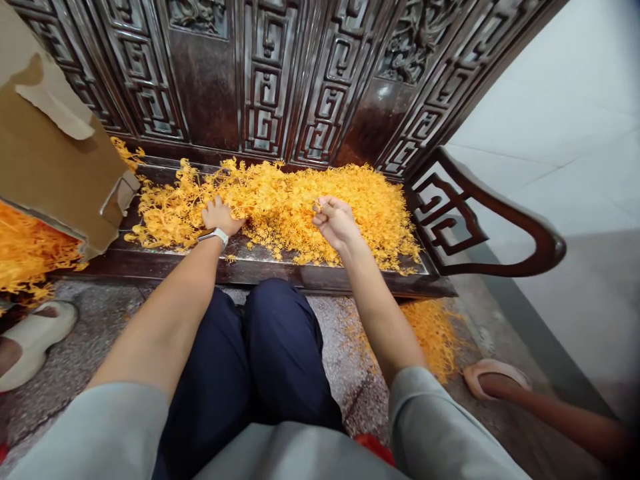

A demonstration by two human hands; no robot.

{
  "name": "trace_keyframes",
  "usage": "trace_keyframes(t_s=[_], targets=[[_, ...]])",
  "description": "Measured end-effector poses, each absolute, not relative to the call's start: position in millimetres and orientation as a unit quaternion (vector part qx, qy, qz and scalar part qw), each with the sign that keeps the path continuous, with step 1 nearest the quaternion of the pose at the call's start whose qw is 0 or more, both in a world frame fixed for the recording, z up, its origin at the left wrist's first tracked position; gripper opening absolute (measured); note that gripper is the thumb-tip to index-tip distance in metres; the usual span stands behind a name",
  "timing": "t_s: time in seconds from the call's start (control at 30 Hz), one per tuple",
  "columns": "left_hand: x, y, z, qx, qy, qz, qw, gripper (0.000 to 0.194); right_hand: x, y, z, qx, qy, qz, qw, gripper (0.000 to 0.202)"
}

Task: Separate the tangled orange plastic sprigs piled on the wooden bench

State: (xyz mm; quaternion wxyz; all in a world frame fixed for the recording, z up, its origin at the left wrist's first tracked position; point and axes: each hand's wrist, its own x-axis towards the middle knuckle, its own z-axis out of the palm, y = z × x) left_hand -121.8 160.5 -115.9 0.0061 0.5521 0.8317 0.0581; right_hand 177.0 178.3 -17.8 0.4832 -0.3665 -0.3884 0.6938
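A long heap of small yellow-orange, flower-like pieces with thin curled tips (280,193) lies across the seat of a dark carved wooden bench. At the heap's front left edge, my left hand (220,217), with a watch (214,235) on its wrist, rests palm down on the pieces, its fingers spread. My right hand (337,220) is raised over the middle right of the heap, palm turned up and fingers curled in a pinch. Between its thumb and fingertips shows a small orange flower-like piece (317,208), partly hidden by the fingers.
A torn cardboard box (50,147) stands at the left, with more orange pieces (30,247) below it. The bench's curved armrest (545,250) closes the right end. Orange strands (433,337) lie on the floor. Other people's shoes (37,343) show at both sides.
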Motion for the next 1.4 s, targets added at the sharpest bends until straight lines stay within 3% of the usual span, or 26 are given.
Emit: trace_keyframes(t_s=[0.17, 0.33, 0.67, 0.77, 0.87, 0.97, 1.07, 1.23, 1.4], targets=[[-119.0, 165.0, -119.8, 0.542, 0.829, 0.140, 0.020, 0.077, 193.4, 187.0, -11.1, -0.363, -0.347, 0.708, 0.496, 0.033], [-133.4, 160.7, -124.0, 0.508, 0.841, 0.185, 0.024, 0.075, 229.5, 215.4, 11.7, -0.361, -0.351, 0.630, 0.591, 0.041], [-138.5, 161.1, -116.2, 0.477, 0.868, 0.133, 0.036, 0.076, 296.0, 227.8, 51.2, -0.363, -0.335, 0.569, 0.657, 0.036], [-120.4, 163.4, -100.5, 0.476, 0.868, 0.133, 0.047, 0.087, 286.4, 219.7, 53.6, -0.382, -0.339, 0.582, 0.633, 0.036], [-88.4, 162.0, -65.9, 0.493, 0.842, 0.218, 0.003, 0.098, 271.2, 209.7, 53.3, -0.382, -0.366, 0.589, 0.611, 0.031], [-50.2, 159.6, -26.4, 0.530, 0.773, 0.344, -0.055, 0.096, 251.1, 198.3, 48.3, -0.369, -0.407, 0.593, 0.588, 0.026], [-18.9, 165.1, -10.0, 0.601, 0.677, 0.423, -0.040, 0.091, 226.2, 185.4, 40.1, -0.343, -0.462, 0.612, 0.542, 0.021], [-2.8, 192.3, -51.9, 0.617, 0.624, 0.476, 0.058, 0.083, 184.0, 151.4, 27.6, -0.307, -0.588, 0.594, 0.455, 0.010], [-14.5, 210.4, -92.7, 0.600, 0.638, 0.456, 0.159, 0.060, 167.3, 97.7, 11.4, -0.273, -0.680, 0.550, 0.400, 0.017]])
